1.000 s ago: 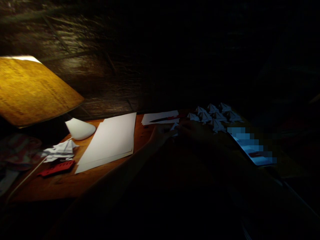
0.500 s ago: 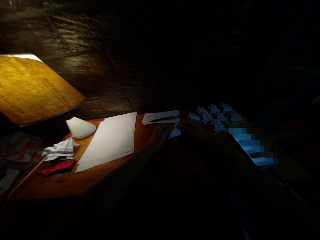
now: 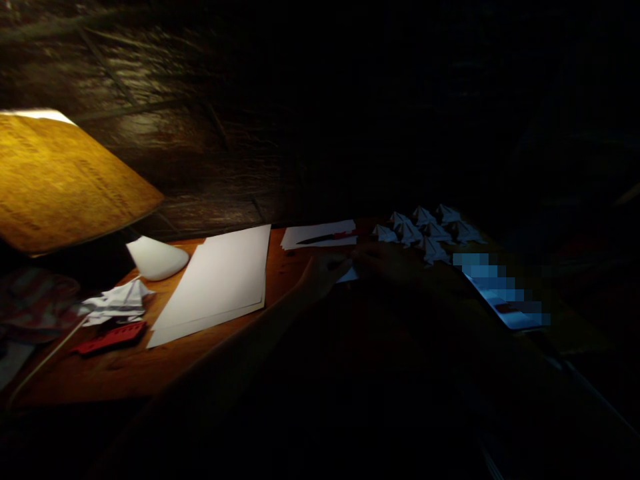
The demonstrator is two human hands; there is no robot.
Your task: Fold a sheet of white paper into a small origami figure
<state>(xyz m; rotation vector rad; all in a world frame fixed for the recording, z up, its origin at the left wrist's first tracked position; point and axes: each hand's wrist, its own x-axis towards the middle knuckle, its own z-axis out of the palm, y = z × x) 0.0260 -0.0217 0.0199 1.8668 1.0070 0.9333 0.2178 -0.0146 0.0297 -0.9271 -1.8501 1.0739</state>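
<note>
My left hand [image 3: 323,268] is closed on a small folded piece of white paper [image 3: 349,275] over the table's middle. From the other side my right hand [image 3: 377,260] pinches the same paper near its top; that hand is dark and its fingers show only in part. Most of the paper is hidden behind the fingers. Just beyond my hands a knife [image 3: 320,238] with a red handle lies on a small stack of white paper [image 3: 295,237]. Several folded paper figures [image 3: 409,232] stand in a group beyond my right hand.
Large white sheets [image 3: 220,273] lie on the wooden table [image 3: 200,360] at left. Near them are a white lamp base [image 3: 160,259], a yellow shade [image 3: 65,180], crumpled printed paper [image 3: 120,300] and a red object [image 3: 110,338]. A lit phone-like screen [image 3: 493,293] lies at right.
My fingers have closed further over the folded paper, so less of it shows. The whole view has shifted slightly; the things on the table lie as before.
</note>
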